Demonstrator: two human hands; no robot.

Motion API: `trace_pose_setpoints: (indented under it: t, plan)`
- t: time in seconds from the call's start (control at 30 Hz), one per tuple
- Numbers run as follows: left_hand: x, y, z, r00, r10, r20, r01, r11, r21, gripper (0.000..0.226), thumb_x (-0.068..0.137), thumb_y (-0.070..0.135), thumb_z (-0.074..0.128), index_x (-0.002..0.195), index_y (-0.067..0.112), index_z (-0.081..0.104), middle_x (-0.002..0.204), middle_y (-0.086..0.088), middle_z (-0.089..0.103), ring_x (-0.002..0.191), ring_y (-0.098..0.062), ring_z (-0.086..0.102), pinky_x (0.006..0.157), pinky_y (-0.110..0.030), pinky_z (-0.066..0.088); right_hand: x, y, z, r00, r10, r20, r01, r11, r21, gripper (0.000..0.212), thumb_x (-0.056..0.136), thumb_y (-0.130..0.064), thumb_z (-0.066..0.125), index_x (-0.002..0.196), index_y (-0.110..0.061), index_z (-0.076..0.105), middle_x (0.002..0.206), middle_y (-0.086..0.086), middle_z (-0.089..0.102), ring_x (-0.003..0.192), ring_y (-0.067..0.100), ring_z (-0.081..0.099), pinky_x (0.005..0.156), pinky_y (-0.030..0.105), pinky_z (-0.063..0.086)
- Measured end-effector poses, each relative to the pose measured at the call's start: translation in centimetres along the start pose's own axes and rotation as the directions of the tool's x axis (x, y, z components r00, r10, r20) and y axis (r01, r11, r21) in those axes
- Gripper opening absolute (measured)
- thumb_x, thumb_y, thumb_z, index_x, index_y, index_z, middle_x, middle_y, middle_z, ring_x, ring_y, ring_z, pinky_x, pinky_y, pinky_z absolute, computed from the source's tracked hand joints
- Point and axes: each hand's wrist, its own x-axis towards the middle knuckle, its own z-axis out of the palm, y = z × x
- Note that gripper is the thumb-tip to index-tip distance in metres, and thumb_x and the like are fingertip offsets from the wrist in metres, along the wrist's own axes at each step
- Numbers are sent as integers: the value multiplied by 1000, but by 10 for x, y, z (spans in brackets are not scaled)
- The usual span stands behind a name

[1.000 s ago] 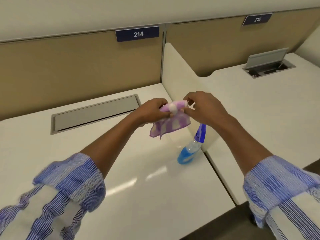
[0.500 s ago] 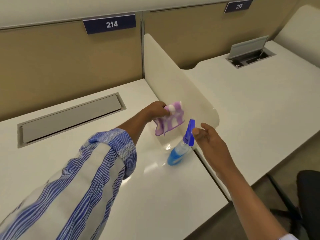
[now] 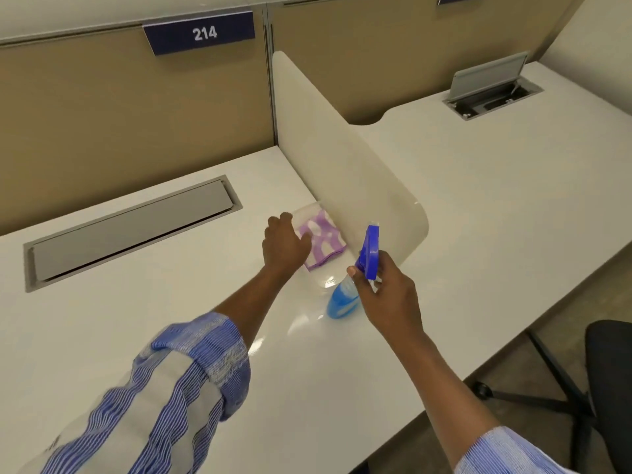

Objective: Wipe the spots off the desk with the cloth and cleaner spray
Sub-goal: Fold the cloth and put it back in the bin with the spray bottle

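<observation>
A purple and white cloth (image 3: 323, 241) lies flat on the white desk (image 3: 143, 323), close to the divider. My left hand (image 3: 285, 246) rests on the cloth's left part, pressing it to the desk. The spray bottle (image 3: 345, 295) holds blue liquid and has a blue trigger head (image 3: 371, 253). It stands near the desk's right edge. My right hand (image 3: 386, 295) is wrapped around the bottle's neck just under the trigger head. No spots are plain to see on the glossy desk surface.
A rounded white divider (image 3: 342, 159) rises to the right of the cloth. A closed grey cable flap (image 3: 133, 230) is set in the desk at the back left. The neighbouring desk (image 3: 513, 186) has an open cable box (image 3: 492, 90). A black chair (image 3: 608, 388) stands at the lower right.
My left hand lowered the cloth from the air onto the desk. My right hand let go of the cloth, moved to the spray bottle and closed around its neck.
</observation>
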Motion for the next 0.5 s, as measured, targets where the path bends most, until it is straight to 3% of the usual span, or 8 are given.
trace_pose_setpoints:
  t: [0.07,0.2,0.27,0.37,0.5]
  plan:
    - [-14,-8,6,998,-66,20,67,996,-66,58,95,34,66,142,8,47,135,-18,52,124,-38,56,99,-47,49,3,-1,-1,1000,-17,-13,17,1000,-13,36,95,-36,70,118,-10,62,96,2,69,88,25,67,79,31,56]
    - [-29,-19,17,991,-111,77,122,980,-160,52,98,33,63,140,5,48,136,-17,56,125,-35,58,99,-43,49,4,-5,-12,999,-52,-11,52,997,-58,33,96,-36,69,112,-9,63,91,7,70,81,31,66,73,34,53]
    - [-33,-21,22,988,-118,102,137,970,-199,51,100,31,61,143,8,47,141,-14,57,129,-32,57,103,-41,47,3,-12,-23,996,-82,-32,79,994,-76,32,95,-37,69,111,-10,64,92,7,72,82,29,69,71,27,52]
    - [-34,-22,26,985,-125,116,150,958,-243,50,101,25,58,148,12,44,143,-11,59,130,-29,57,102,-36,46,4,-30,-46,985,-149,-90,141,986,-91,29,94,-37,70,110,-13,67,94,-1,74,81,12,69,67,0,43]
    - [-33,-23,27,981,-149,123,176,949,-261,57,102,21,57,155,13,38,143,-11,59,132,-31,57,95,-30,42,9,-59,-76,957,-218,-192,214,976,-45,28,93,-42,70,110,-19,68,93,-18,69,81,-21,61,68,-6,40]
